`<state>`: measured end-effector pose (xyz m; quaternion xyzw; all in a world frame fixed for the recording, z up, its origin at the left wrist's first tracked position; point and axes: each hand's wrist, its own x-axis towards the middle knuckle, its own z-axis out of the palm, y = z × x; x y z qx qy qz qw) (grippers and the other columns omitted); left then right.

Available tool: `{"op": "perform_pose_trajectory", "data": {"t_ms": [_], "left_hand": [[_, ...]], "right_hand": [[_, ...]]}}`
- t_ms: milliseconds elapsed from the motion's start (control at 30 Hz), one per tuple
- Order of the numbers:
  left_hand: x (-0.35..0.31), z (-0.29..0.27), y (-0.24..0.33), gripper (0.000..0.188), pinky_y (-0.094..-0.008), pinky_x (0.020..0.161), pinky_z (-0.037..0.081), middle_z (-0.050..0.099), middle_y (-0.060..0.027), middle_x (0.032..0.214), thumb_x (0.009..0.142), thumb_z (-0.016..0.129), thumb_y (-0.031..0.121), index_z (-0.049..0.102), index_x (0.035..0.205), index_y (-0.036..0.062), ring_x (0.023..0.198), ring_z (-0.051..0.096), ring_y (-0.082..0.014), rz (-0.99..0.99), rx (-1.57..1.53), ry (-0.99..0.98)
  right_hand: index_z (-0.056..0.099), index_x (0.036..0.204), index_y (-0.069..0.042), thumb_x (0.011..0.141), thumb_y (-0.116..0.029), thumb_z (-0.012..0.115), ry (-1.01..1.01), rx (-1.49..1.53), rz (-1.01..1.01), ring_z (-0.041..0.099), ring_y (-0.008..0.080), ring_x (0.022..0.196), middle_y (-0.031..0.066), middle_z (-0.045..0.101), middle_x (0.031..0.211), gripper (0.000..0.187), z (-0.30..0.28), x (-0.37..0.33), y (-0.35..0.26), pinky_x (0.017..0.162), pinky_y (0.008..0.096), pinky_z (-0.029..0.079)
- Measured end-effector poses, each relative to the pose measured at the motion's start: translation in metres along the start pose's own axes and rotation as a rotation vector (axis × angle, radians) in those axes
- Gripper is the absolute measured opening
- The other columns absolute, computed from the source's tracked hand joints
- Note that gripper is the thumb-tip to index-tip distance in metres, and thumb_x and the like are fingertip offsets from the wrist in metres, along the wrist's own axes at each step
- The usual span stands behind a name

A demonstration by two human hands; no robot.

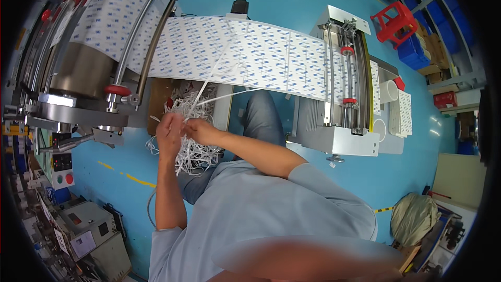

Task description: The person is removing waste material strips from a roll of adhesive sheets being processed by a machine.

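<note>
My left hand (169, 129) and my right hand (202, 131) are close together above a heap of narrow white strips (197, 157). Both hands are closed, with fingers curled on thin white strips. One narrow white strip (210, 77) slants from the hands up across the wide printed sheet (245, 49). A second narrow strip (229, 94) reaches from near the hands toward the sheet's near edge. The sheet is white with small blue print and stretches between two machines. My fingers partly hide where each strip is gripped. The strip heap spills around a brown box (158, 99).
At left stands a roller machine (86, 73) with metal bars and red collars. To the right is a cutting machine (334, 130) with rollers; a stack of printed sheets (401, 115) lies beyond it. A red stool (394, 23) and blue bins (414, 52) are at the far right.
</note>
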<state>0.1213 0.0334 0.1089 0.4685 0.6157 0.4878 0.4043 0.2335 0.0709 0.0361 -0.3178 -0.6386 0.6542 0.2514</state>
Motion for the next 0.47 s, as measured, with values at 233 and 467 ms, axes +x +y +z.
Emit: {"op": "perform_pose_trajectory", "data": {"t_ms": [233,467], "left_hand": [[0.005,-0.058,-0.049,0.025,-0.0234,0.07,0.04,0.056,-0.0023,0.078,0.09,0.049,0.023,0.06,0.091,-0.0003,0.075,0.051,-0.0098,-0.088,0.165,0.291],[0.016,0.011,-0.019,0.041,-0.0369,0.092,0.038,0.056,-0.0205,0.108,0.086,0.056,0.03,0.053,0.119,0.007,0.105,0.052,-0.031,-0.044,0.671,0.022]], "right_hand": [[0.06,0.091,-0.005,0.082,-0.014,0.044,-0.247,-0.382,-0.181,0.06,0.0328,0.082,0.0159,0.063,0.088,0.02,0.032,0.033,0.003,0.074,0.0404,0.047],[0.06,0.103,-0.008,0.076,-0.016,0.058,-0.299,-0.222,-0.454,0.055,0.0283,0.104,0.0219,0.058,0.109,0.029,0.048,0.039,0.049,0.094,0.0379,0.038]]}}
